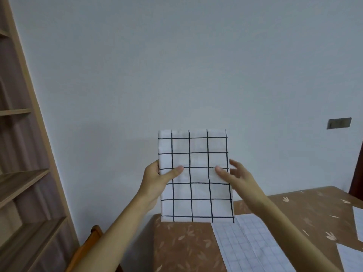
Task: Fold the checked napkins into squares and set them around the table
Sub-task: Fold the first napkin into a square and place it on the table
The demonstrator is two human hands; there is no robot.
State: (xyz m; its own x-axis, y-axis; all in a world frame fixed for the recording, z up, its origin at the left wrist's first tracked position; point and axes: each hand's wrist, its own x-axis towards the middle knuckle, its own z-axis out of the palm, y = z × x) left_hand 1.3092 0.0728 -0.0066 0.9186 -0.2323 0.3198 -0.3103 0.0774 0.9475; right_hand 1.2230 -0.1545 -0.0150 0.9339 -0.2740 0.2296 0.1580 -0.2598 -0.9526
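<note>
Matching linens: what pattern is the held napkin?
White napkin, black grid; head view.

Wooden shelves [23, 183] left, orange chair [88, 246] below — wall plate [339, 123] right.

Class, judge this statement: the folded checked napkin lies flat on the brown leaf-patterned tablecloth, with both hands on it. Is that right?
No. The head view shows the checked napkin held upright in the air above the tablecloth, not flat on it. The left hand and right hand are on it.

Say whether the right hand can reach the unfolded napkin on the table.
Probably yes: the unfolded napkin lies just below the right hand, nothing between, though its thumb touches the folded napkin.
</note>
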